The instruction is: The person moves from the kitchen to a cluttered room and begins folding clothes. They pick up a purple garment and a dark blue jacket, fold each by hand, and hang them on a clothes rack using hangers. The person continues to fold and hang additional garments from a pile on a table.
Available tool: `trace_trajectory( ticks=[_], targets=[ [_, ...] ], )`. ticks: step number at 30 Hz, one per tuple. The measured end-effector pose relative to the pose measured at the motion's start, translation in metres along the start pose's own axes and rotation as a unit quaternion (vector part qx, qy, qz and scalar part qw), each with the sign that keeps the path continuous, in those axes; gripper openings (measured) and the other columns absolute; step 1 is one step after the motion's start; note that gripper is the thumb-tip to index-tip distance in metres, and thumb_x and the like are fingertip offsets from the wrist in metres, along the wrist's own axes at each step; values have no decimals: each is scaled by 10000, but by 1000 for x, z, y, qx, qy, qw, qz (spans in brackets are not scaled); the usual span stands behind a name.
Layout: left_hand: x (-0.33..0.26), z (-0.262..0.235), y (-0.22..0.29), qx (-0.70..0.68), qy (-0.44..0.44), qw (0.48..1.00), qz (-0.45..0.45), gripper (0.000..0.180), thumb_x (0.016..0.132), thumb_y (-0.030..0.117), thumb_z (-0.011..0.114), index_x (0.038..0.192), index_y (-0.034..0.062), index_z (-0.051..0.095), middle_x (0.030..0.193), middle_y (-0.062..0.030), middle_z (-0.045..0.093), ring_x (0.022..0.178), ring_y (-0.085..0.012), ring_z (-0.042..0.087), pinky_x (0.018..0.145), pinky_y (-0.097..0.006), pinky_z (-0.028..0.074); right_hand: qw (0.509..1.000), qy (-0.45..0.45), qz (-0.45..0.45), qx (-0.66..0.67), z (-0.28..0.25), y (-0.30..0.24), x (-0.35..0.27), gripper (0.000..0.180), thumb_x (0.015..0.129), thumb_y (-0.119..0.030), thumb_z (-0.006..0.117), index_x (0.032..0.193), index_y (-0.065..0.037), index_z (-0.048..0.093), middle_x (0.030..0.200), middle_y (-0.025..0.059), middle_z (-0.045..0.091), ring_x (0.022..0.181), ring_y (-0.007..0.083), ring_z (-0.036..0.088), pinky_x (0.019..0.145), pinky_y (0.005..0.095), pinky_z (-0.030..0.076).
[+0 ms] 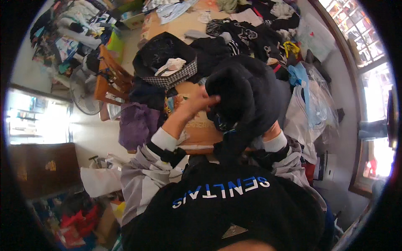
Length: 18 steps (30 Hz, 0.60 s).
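Black fleece, thick and soft, is what I have bunched up over the near edge of the wooden table point(197, 134): a dark jacket point(247, 98) lifted in front of me. My left hand point(201, 101) is at its left side, fingers curled onto the fabric, gripping a fold. My right hand is buried under the cloth, only the white cuff point(275, 142) showing, so I cannot tell whether those fingers are closed or spread. I judge the jacket to be light but bulky, floppy, and not slippery; it will sag wherever it is not supported, so seams, collar or shoulders would be the best places to hold. Beyond it lies a black hat with a checked band point(167, 62), and, I think, clear plastic bags point(314, 104) to the right.
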State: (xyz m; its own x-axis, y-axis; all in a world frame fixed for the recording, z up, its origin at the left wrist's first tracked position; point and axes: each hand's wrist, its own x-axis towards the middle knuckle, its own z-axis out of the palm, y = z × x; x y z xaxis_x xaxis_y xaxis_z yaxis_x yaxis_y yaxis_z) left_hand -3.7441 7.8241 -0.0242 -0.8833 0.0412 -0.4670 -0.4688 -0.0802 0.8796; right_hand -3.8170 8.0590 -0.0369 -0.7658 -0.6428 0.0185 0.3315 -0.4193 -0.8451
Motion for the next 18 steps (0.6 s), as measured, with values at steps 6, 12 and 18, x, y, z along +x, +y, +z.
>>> trace_trajectory(
  ticks=[6,12,18],
  targets=[
    [1,47,-72,-75,-88,993,6,702,850,207,657,1414,48,271,1321,-97,464,1144,-251,499,911,-355,439,994,108,-20,-13,20,6,-44,552,912,-394,524,1341,-64,413,1359,80,448,1169,225,473,998,393,380],
    [-1,31,-50,94,-156,978,106,630,855,187,632,1383,17,333,1350,-134,444,1226,-256,438,1053,-348,321,942,324,-85,-15,17,-3,-133,567,907,-440,513,1328,-70,426,1351,85,454,1153,236,480,988,409,382],
    [-63,113,-15,-210,-379,889,-150,515,926,300,538,1345,25,418,1330,-128,494,1210,-277,480,1039,-412,361,813,557,-127,108,22,28,-238,585,902,-486,502,1315,-77,439,1343,90,460,1136,248,486,979,425,384]
  ],
)
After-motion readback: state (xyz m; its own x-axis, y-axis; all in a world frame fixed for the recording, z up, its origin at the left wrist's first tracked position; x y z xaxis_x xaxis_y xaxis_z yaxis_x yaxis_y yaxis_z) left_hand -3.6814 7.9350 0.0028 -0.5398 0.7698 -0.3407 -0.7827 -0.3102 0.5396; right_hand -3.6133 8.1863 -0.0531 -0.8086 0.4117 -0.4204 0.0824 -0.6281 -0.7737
